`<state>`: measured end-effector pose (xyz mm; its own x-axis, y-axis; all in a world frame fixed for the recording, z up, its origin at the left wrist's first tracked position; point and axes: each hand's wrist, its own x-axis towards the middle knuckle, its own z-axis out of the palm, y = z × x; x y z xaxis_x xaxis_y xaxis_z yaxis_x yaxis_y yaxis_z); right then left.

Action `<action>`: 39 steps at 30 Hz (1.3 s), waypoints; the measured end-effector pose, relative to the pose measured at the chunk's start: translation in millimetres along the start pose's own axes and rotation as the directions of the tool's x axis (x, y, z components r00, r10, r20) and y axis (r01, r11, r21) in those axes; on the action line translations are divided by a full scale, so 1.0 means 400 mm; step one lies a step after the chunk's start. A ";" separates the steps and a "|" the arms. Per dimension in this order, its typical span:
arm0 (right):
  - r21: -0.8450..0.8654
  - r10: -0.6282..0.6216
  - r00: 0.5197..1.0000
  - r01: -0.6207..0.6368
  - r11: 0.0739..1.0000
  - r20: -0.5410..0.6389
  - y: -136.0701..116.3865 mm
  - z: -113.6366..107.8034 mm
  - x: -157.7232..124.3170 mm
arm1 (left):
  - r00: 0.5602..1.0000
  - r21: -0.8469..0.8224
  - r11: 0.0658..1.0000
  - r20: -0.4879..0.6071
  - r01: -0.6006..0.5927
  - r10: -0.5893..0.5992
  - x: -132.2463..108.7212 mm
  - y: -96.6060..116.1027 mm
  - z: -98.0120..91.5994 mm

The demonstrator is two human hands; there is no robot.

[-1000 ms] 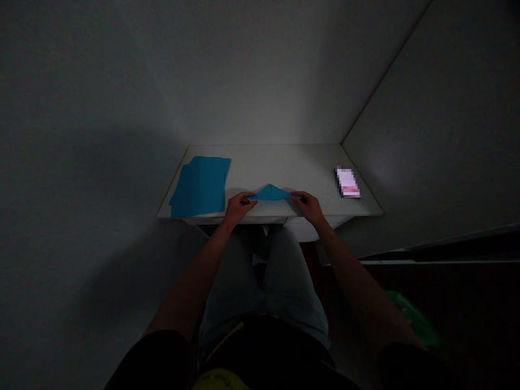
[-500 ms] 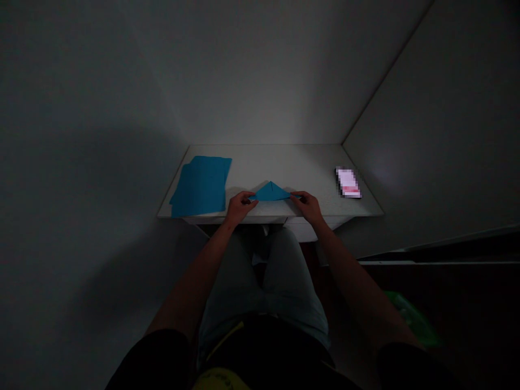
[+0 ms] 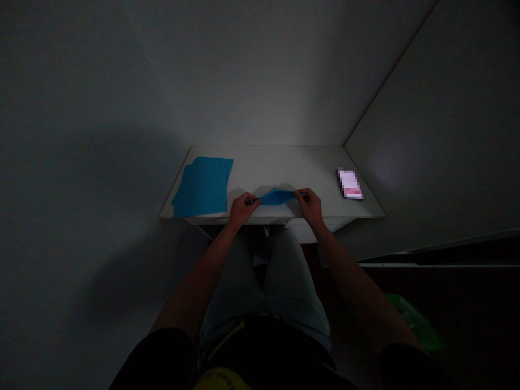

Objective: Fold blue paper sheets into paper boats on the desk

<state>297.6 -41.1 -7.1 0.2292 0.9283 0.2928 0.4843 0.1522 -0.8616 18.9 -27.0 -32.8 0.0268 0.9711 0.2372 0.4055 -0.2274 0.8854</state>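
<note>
A folded piece of blue paper [image 3: 277, 196] is held up slightly above the front of the white desk [image 3: 284, 168]. My left hand [image 3: 244, 208] pinches its left corner, and my right hand [image 3: 309, 207] pinches its right corner. The paper now looks like a flattened, narrow band, and its edges are partly hidden by my fingers. To the left of my left hand, several sheets of blue paper [image 3: 202, 187] lie in a loose stack on the desk.
A pixelated, pink-and-white rectangular item [image 3: 349, 184] lies at the desk's right end. Walls meet behind the desk and along its left and right sides. My legs are below the front edge. A green bag [image 3: 414, 322] lies on the dark floor at lower right.
The blue triangular fold has been pulled outward at both corners and now lies flatter and narrower. My hands have moved slightly apart and lifted the paper from the desk.
</note>
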 end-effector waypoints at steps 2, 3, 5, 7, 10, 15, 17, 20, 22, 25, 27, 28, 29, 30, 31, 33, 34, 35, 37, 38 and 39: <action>-0.012 -0.080 0.997 0.080 0.997 -0.021 -0.023 0.009 0.006 | 0.999 0.032 0.999 0.011 -0.034 0.034 -0.001 0.005 0.000; -0.028 -0.131 0.991 0.130 0.991 -0.016 -0.034 0.016 0.011 | 0.998 0.056 0.996 0.023 -0.062 0.061 -0.002 0.006 -0.001; -0.078 -0.235 0.971 0.237 0.968 0.042 -0.056 0.030 0.021 | 0.992 0.119 0.985 0.055 -0.123 0.117 -0.002 0.008 -0.001; -0.150 -0.330 0.929 0.356 0.923 0.169 -0.072 0.044 0.029 | 0.986 0.192 0.968 0.077 -0.164 0.151 -0.002 0.010 -0.003; -0.237 -0.424 0.813 0.538 0.809 0.399 -0.086 0.063 0.029 | 0.988 0.300 0.942 0.017 -0.151 0.153 -0.002 0.013 -0.005; -0.225 -0.426 0.627 0.698 0.680 0.653 -0.072 0.083 0.002 | 0.982 0.349 0.920 0.009 -0.178 0.187 -0.003 0.020 -0.011; -0.225 -0.419 0.636 0.686 0.692 0.648 -0.052 0.081 -0.009 | 0.968 0.336 0.909 0.116 -0.247 0.221 -0.003 0.021 -0.014; -0.272 -0.397 0.739 0.603 0.750 0.544 -0.014 0.065 -0.015 | 0.949 0.306 0.907 0.218 -0.288 0.228 -0.003 0.020 -0.015; -0.299 -0.359 0.791 0.543 0.785 0.495 0.009 0.054 -0.012 | 0.950 0.294 0.914 0.222 -0.279 0.219 -0.001 0.017 -0.013; -0.324 -0.273 0.846 0.446 0.834 0.458 0.030 0.049 0.001 | 0.964 0.288 0.927 0.178 -0.241 0.196 0.002 0.012 -0.007; -0.318 -0.220 0.871 0.380 0.869 0.438 0.035 0.057 0.010 | 0.973 0.255 0.945 0.151 -0.207 0.172 0.003 0.010 -0.004; -0.308 -0.207 0.878 0.359 0.881 0.432 0.034 0.062 0.013 | 0.978 0.229 0.955 0.139 -0.186 0.158 0.004 0.010 -0.003; -0.303 -0.205 0.882 0.352 0.886 0.424 0.033 0.069 0.015 | 0.981 0.209 0.963 0.126 -0.169 0.144 0.004 0.010 -0.003; -0.308 -0.214 0.886 0.356 0.882 0.412 0.031 0.075 0.016 | 0.984 0.201 0.967 0.114 -0.158 0.137 0.004 0.011 -0.003; -0.321 -0.232 0.885 0.374 0.870 0.403 0.029 0.079 0.015 | 0.984 0.210 0.965 0.107 -0.160 0.140 0.003 0.013 -0.003; -0.350 -0.285 0.861 0.444 0.825 0.420 0.024 0.083 0.007 | 0.976 0.264 0.942 0.123 -0.205 0.178 0.000 0.019 -0.005; -0.357 -0.310 0.837 0.487 0.797 0.450 0.022 0.081 0.001 | 0.967 0.294 0.925 0.152 -0.240 0.202 -0.002 0.022 -0.006; -0.351 -0.330 0.807 0.529 0.772 0.490 0.020 0.076 -0.006 | 0.955 0.316 0.908 0.193 -0.276 0.224 -0.006 0.025 -0.008; -0.321 -0.360 0.745 0.597 0.735 0.562 0.020 0.059 -0.022 | 0.923 0.331 0.878 0.289 -0.345 0.254 -0.016 0.029 -0.015; -0.307 -0.371 0.721 0.620 0.722 0.585 0.020 0.047 -0.030 | 0.903 0.325 0.867 0.339 -0.377 0.266 -0.023 0.029 -0.019; -0.292 -0.381 0.701 0.639 0.712 0.603 0.022 0.035 -0.038 | 0.880 0.314 0.857 0.386 -0.408 0.277 -0.030 0.027 -0.025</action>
<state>286.4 -49.2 -25.0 -0.5333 0.7970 0.2834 0.7376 0.6022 -0.3055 13.9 -42.1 -22.0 0.4885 0.8194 0.3000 0.6237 -0.5684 0.5366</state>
